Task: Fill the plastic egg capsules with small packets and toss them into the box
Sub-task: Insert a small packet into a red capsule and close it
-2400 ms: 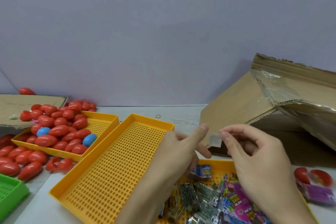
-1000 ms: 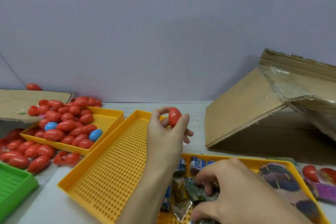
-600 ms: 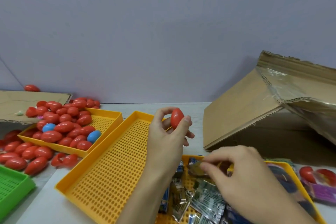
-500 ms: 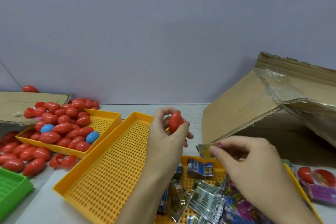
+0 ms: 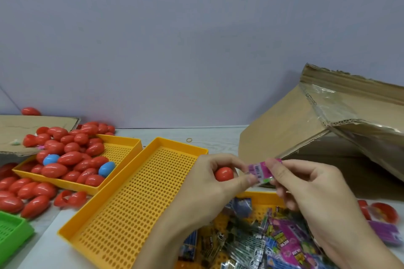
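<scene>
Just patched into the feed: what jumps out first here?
Centre frame, the left hand grips a red egg capsule while the right hand pinches a purple packet beside it. At left, a yellow tray is heaped with red eggs.

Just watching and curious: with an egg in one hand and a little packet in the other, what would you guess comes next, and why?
Probably opening the red egg and tucking the packet in. The left hand grips the egg, which looks closed, while the right hand pinches the purple packet right beside it, with the left thumb touching it.
</scene>
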Demonstrator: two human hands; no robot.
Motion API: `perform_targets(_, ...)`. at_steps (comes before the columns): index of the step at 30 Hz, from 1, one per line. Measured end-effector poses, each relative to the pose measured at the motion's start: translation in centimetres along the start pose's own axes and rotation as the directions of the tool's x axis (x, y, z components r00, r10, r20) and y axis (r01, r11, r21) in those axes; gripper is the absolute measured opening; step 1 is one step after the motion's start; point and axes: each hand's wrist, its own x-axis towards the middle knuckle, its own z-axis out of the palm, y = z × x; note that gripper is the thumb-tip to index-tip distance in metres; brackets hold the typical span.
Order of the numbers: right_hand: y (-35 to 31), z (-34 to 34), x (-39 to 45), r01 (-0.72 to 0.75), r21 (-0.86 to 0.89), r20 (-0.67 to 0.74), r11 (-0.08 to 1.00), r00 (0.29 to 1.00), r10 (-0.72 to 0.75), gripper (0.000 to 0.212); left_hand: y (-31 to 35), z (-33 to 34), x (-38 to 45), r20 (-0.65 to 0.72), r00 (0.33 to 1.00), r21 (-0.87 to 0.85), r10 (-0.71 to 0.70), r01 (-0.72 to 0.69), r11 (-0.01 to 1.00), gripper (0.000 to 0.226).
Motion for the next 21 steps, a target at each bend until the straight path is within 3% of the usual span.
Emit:
perform_targets(4,0.08,-0.12,0.14,-0.013,0.061,-0.070,0.998,0.997,0.017,0.033,-0.09,0.13,-0.20,0.105,0.991,0.038,-0.080,0.077,0.996,0.013)
perform_targets(9,-0.26,0.38,-0.22,-0.012,0.009,0.025,1.000,1.000,0.012,0.016,0.10,0.35,0.02,-0.034,0.999,0.010,-0.017,0.017,1.000,0.021)
perform_targets(12,0.07,0.53,-0.06,0.032,-0.036,-0.052,0.999,0.998,-0.034,0.017,0.22,0.20,0.04,-0.069,0.998,0.015,-0.011,0.012,1.000,0.023)
perform_targets(15,0.31,0.19,0.11,0.073,-0.008,-0.184,0.997,0.980,-0.073,0.018,0.50,-0.06,-0.17,0.064,0.998,0.030,-0.016,0.014,0.999,0.022)
perform_targets(18,0.56,-0.12,0.31,0.082,0.042,-0.250,0.996,0.966,-0.070,0.017,0.74,-0.17,-0.36,0.243,0.969,0.152,-0.042,0.005,0.988,0.024)
perform_targets(21,0.68,0.00,0.39,0.090,0.018,-0.225,0.996,0.971,-0.084,0.012,0.67,0.00,-0.33,0.242,0.968,0.279,-0.066,-0.004,0.960,0.031)
